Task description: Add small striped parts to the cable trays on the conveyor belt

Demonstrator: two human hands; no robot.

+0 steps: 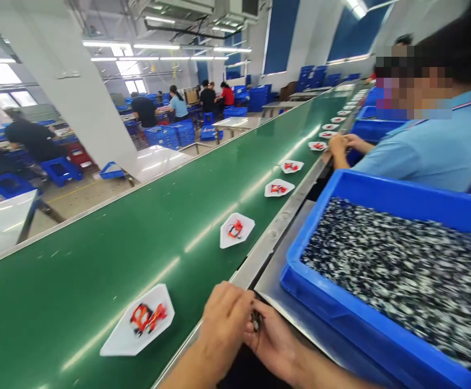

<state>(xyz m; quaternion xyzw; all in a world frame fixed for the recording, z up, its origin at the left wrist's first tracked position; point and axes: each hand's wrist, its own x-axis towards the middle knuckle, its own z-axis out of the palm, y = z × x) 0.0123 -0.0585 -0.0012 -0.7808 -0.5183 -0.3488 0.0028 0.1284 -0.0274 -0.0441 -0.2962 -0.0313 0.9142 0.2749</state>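
My left hand and my right hand meet at the bottom of the view, pinching a small dark part between their fingers. The part is too small and blurred to identify. Just left of my hands, a white tray holding a red object rides on the green conveyor belt. A steel rail runs between the belt and my hands. To my right stands a blue plastic crate, heaped with small black-and-white pieces.
Several more white trays with red objects line the belt, reaching a co-worker in a light blue shirt, whose hands are at the belt edge. Beyond the belt, people work among stacked blue crates.
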